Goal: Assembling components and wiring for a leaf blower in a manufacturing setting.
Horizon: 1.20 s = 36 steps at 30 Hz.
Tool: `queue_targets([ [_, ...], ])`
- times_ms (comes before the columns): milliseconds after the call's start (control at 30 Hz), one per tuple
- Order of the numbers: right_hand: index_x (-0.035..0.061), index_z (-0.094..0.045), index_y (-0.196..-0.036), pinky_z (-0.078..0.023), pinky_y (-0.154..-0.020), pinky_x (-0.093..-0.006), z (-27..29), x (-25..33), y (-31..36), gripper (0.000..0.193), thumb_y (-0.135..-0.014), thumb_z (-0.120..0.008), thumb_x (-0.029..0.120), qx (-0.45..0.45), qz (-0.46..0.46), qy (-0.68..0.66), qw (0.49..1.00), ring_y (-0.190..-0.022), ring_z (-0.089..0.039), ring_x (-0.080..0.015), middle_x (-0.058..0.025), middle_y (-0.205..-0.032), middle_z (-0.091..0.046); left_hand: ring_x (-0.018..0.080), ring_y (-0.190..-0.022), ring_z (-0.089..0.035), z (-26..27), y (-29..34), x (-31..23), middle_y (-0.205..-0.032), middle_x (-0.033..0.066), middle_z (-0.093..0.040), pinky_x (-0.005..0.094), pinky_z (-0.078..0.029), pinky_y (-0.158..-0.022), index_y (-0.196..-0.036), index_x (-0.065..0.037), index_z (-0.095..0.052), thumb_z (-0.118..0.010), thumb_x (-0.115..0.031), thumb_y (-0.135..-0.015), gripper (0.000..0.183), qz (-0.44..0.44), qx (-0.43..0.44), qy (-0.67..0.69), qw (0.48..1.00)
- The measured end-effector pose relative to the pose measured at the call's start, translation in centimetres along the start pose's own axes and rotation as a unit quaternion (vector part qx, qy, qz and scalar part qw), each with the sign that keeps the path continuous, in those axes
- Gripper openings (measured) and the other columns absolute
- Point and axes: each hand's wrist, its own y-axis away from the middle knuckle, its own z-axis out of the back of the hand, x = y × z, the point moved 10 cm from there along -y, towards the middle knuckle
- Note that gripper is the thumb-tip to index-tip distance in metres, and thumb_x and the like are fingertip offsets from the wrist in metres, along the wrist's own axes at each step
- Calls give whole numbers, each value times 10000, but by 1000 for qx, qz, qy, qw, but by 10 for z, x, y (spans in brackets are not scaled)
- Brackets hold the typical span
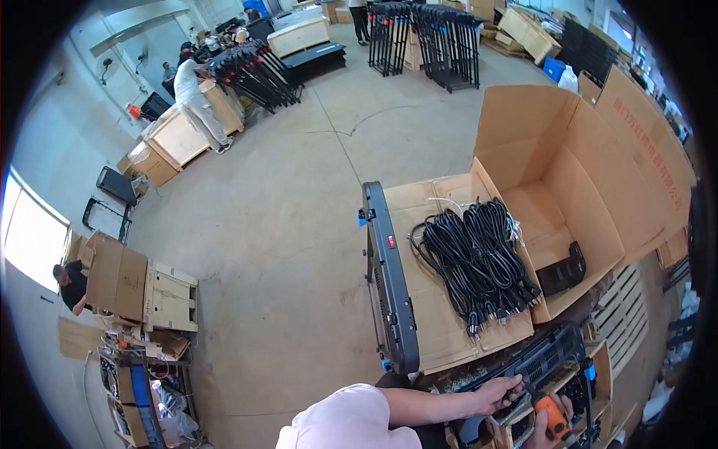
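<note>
My left hand [499,395] reaches in from the lower edge and rests by a long black plastic panel [544,365], its fingertips pinched together. What they hold, if anything, is too small to make out. Close beside it on the right, my right hand [540,434] is wrapped round an orange-and-black power screwdriver [554,417], whose dark front end points toward my left hand and the panel. Beyond the panel, bundles of black power cables [482,262] lie on a flattened cardboard flap.
A long black frame part [390,280] stands at the cardboard's left edge. An open carton [583,172] holds a black plastic part [565,271]. Small wooden bins [598,382] sit by my right hand. A pallet [624,307] lies right. Other people work at far left.
</note>
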Motion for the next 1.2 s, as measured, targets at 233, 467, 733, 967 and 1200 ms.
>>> queue_targets([
  [233, -42, -617, -1301, -580, -915, -395, 20, 10, 46, 406, -947, -771, 84, -16, 13, 14, 1000, -1059, -688, -277, -199, -1257, -712, 51, -701, -511, -9, 32, 10, -813, -90, -564, 186, -406, -560, -1079, -154, -663, -626, -417, -1062, 266, 4, 14, -33, 999],
  [467, -46, -581, -1329, -575, -930, -375, 53, 9, 103, 431, -949, -760, 52, -19, 38, 35, 998, -1068, -688, -272, -215, -1249, -705, 84, -725, -549, 0, 60, 51, -818, -65, -584, 228, -430, -575, -1103, -126, -653, -596, -362, -1085, 243, 10, 13, -49, 999],
  [733, -24, -648, -1259, -555, -946, -440, 97, -12, 186, 406, -915, -814, 113, -55, -18, 34, 998, -1080, -674, -285, -178, -1254, -701, 51, -697, -523, 37, 115, 118, -809, -91, -580, 200, -423, -570, -1121, -168, -682, -583, -397, -1087, 252, 18, -13, -95, 995],
  [967, -16, -539, -1339, -486, -1066, -362, 86, -25, 216, 471, -905, -718, 26, -22, -48, -153, 987, -1152, -638, -192, -128, -1235, -676, 98, -740, -520, 61, 152, 128, -808, -57, -562, 272, -429, -665, -1138, -132, -700, -553, -416, -1097, 322, -42, -69, -149, 986],
  [1200, 6, -539, -1360, -489, -1108, -406, 84, -23, 211, 518, -884, -742, -20, -24, -62, -124, 990, -1200, -660, -248, -186, -1289, -689, 145, -823, -606, 76, 201, 146, -956, 7, -655, 297, -485, -721, -1263, -76, -645, -436, -224, -1138, 285, 72, -26, -242, 967],
])
